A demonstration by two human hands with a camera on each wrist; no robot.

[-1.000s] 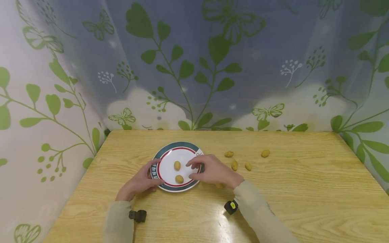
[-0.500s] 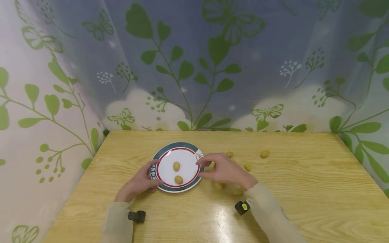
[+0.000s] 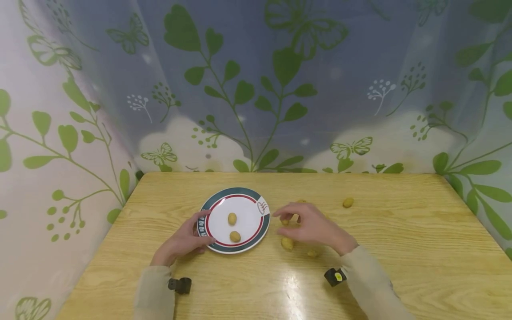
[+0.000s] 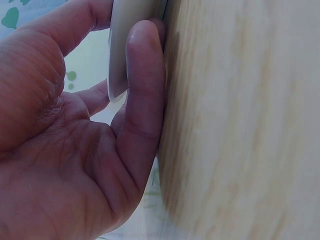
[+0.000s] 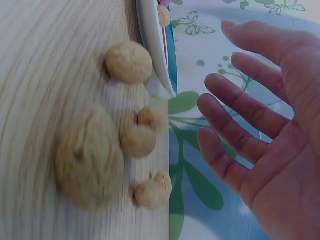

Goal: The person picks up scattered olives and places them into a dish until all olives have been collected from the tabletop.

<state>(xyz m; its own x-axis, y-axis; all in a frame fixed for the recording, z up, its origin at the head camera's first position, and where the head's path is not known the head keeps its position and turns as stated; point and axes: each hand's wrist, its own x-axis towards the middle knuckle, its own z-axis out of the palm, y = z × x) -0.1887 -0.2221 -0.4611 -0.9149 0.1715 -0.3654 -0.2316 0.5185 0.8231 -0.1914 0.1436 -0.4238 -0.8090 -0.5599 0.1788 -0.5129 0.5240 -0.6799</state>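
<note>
A round white plate (image 3: 262,233) with a dark green rim and a red ring lies on the table. My left hand (image 3: 186,240) holds its left edge; in the left wrist view, the fingers of my left hand (image 4: 142,95) curl around the plate's edge (image 4: 118,75). Two small yellow-brown potatoes, one farther back (image 3: 232,218) and one nearer (image 3: 234,236), lie on the plate. Right of it, my right hand (image 3: 314,226) hovers with loosely bent fingers and nothing in them. Beneath and around it lie several potatoes, among them a larger wrinkled one (image 5: 90,159), partly hidden by the hand in the head view.
One potato (image 3: 348,202) lies apart, farther back to the right on the wooden table (image 3: 420,249). A curtain (image 3: 352,111) printed with leaves and butterflies hangs behind the table's far edge. Small black cameras sit at both wrists.
My right hand has moved from above the plate to the right, over the loose potatoes. The left hand stays at the plate's edge, and the two potatoes on it have not moved.
</note>
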